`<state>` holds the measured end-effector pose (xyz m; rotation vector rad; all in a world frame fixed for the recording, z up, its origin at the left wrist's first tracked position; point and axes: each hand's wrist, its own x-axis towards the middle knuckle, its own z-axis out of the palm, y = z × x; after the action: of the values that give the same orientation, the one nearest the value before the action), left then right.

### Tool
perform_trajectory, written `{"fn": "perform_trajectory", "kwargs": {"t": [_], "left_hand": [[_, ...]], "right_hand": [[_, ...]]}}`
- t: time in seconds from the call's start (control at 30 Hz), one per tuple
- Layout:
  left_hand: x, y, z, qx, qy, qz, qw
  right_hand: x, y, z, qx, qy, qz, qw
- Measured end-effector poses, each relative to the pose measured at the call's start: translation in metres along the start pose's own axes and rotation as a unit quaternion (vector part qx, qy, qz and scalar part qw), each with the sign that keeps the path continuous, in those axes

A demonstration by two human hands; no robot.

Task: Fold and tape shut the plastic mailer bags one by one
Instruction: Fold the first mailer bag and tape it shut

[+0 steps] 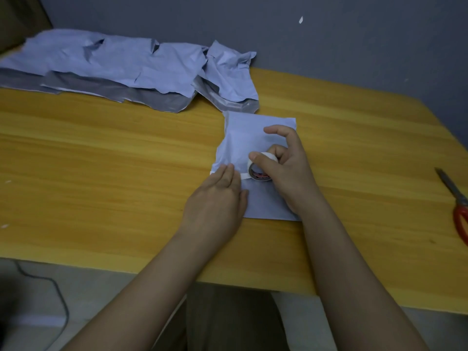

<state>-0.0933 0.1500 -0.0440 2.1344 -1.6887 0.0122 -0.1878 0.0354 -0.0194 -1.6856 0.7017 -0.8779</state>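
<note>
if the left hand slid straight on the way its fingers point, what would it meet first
Probably the pile of mailers at the table's back; first it crosses the folded mailer that the left hand presses. Depth is unclear.

scissors [455, 198] cut off at right edge; tape roll [258, 171] partly behind right hand [286, 168]

Folded mailer [243, 138] mid-desk [101, 173], tape roll [258, 171] on it; mailer pile [121, 69] at far-left corner; scissors [455, 201] at right edge.
</note>
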Motion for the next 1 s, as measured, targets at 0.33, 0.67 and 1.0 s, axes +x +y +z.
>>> {"fn": "perform_trajectory", "kwargs": {"t": [0.33, 0.67, 1.0], "left_hand": [[0.001, 0.002, -0.005, 0.001, -0.019, -0.001, 1.000], [-0.001, -0.001, 0.000, 0.011, -0.008, -0.008, 1.000], [-0.001, -0.001, 0.003, 0.028, 0.011, -0.009, 1.000]], "right_hand": [[-0.003, -0.006, -0.006, -0.020, 0.000, -0.017, 1.000], [0.000, 0.000, -0.015, -0.082, 0.018, -0.031, 0.996], [0.003, 0.003, -0.019, -0.100, 0.043, -0.037, 0.993]]}}
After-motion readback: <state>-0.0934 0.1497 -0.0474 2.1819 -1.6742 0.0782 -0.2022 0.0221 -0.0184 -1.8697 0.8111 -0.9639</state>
